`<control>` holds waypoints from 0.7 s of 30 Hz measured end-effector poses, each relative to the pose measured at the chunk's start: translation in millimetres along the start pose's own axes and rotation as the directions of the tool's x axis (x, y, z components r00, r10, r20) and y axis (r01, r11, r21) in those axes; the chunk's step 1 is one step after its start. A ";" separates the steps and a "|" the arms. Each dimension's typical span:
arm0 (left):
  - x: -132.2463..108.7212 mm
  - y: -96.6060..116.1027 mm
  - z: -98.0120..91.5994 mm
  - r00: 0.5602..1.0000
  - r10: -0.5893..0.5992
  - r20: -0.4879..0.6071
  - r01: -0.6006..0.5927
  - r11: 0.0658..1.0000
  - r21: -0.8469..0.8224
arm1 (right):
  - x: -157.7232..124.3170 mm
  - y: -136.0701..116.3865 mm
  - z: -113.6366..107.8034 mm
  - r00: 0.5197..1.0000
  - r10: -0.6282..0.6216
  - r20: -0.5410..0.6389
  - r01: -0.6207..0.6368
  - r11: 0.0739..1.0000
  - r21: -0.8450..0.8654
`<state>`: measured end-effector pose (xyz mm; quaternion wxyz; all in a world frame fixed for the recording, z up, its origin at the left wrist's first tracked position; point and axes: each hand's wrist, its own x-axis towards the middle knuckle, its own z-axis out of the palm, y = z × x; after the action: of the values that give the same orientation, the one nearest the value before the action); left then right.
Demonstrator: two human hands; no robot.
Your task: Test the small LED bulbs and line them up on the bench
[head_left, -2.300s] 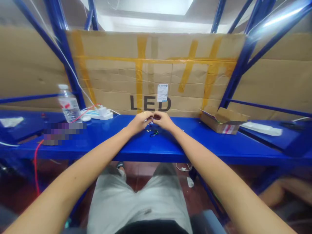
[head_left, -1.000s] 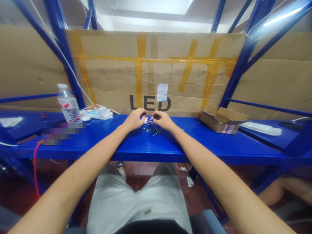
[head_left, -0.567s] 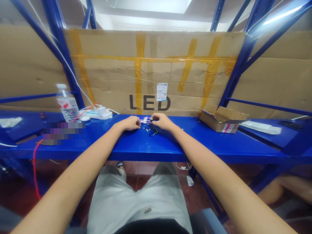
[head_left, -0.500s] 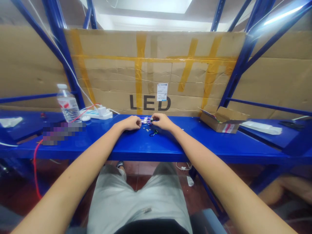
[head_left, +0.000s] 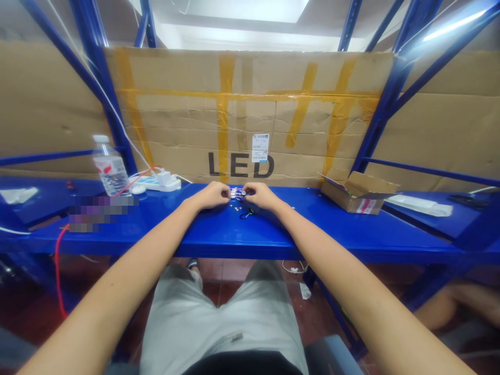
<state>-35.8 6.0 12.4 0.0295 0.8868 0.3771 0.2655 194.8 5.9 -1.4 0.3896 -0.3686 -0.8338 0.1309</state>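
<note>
head view: silvery cluster [head_left: 236, 193] of slim parts and thin purplish strands, centre of the clock face, lying on the blue table [head_left: 336, 232] between my hands. at three o'clock, my right hand [head_left: 261, 196] has thumb and forefinger closed on what looks like a small round piece [head_left: 244, 192], at the cluster's edge. at nine o'clock, my left hand [head_left: 214, 195] curls beside the opposite end; whether its fingertips grasp anything, i cannot tell. handling, as judged: the cluster should be light, its bright bars stiff and perhaps slick, its strands soft and liable to snag, the joins between them fragile. best hold: the bars, flat between thumb and forefinger, with the strands left slack. the round piece, likely smooth, is best pinched by its rim. at six o'clock, just beside, loose bits [head_left: 236, 209], easily scattered if brushed; at five, a dark loop [head_left: 246, 214], probably supple. farther out: at three, an open cardboard box [head_left: 347, 199]; between nine and ten, a white power strip [head_left: 147, 183] and, beyond it, a clear bottle [head_left: 111, 172]; at twelve, a tall cardboard sheet [head_left: 187, 125] lettered "led".
</note>
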 end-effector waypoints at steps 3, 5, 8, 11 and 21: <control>4.6 12.5 6.1 0.956 0.113 -0.272 -0.121 0.993 -0.015 | 0.5 -0.3 0.2 1.000 0.005 0.007 -0.005 1.000 -0.004; 7.8 20.2 11.4 0.926 0.186 -0.327 -0.200 0.980 -0.007 | 1.2 0.0 0.4 1.000 -0.003 0.007 0.003 1.000 0.002; 10.6 26.0 17.7 0.915 0.267 -0.303 -0.272 0.962 0.028 | 2.2 0.5 0.7 1.000 -0.031 -0.005 0.031 0.999 0.012; 10.4 25.6 19.8 0.906 0.304 -0.294 -0.301 0.952 0.059 | 2.4 0.4 0.9 0.999 -0.042 -0.004 0.042 0.999 0.011; 8.8 24.2 21.9 0.912 0.303 -0.275 -0.300 0.952 0.056 | 0.8 -2.1 -0.5 0.999 -0.052 -0.011 0.052 0.998 0.021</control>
<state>-4.1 -2.0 3.7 -0.0710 0.8878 0.2379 0.3876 193.8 5.0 0.5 0.4009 -0.3432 -0.8397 0.1275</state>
